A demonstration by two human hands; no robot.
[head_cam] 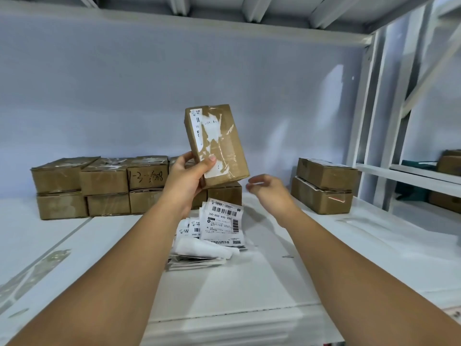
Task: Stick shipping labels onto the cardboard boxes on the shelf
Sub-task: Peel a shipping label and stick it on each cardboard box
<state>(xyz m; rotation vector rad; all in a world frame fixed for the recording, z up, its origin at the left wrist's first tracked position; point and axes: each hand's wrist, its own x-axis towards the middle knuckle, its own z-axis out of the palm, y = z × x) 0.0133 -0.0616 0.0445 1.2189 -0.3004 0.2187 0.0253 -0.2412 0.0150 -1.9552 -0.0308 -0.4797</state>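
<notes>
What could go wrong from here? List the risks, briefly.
The left hand grips the box only at its lower end, tilted in the air; the right hand holds nothing. The box could slip and drop onto the labels.
Torn label scraps and glossy tape partly cover the box's face; a new label may wrinkle or stick poorly there.
The labels lie in a loose heap, so a wrong one could be picked.
</notes>
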